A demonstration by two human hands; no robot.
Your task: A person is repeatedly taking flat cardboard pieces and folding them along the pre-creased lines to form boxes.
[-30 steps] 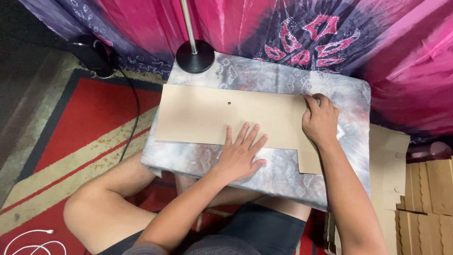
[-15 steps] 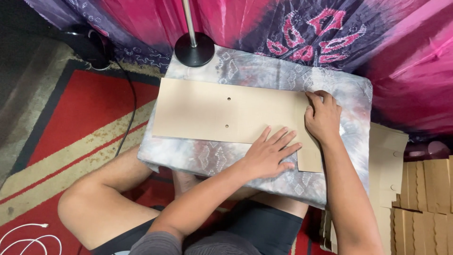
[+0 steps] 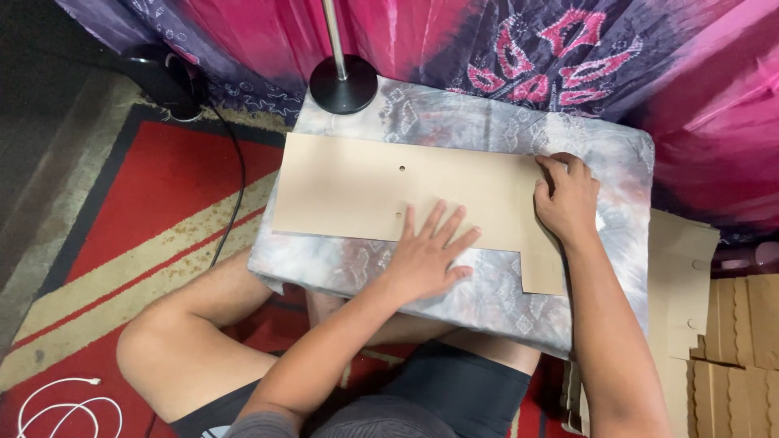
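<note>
On the cloth-covered table (image 3: 487,122), a cardboard sheet (image 3: 357,186) lies lengthwise, left to right. My left hand (image 3: 426,255) presses flat, fingers spread, on its near edge. My right hand (image 3: 568,199) curls closed over its right end.

Lamp pole (image 3: 331,28) cut off at top; cardboard stack (image 3: 742,349) perhaps continues offscreen.

Left hand (image 3: 428,253) is flat, palm down, fingers spread and pointing up and away from the body, thumb tucked toward the near side. Its forearm runs in diagonally from the lower left, elbow bent. Right hand (image 3: 565,199) is further out and to the right, knuckles up, fingers curled and pressing down at the tips. That arm comes almost straight up from the bottom right, wrist barely bent.
</note>
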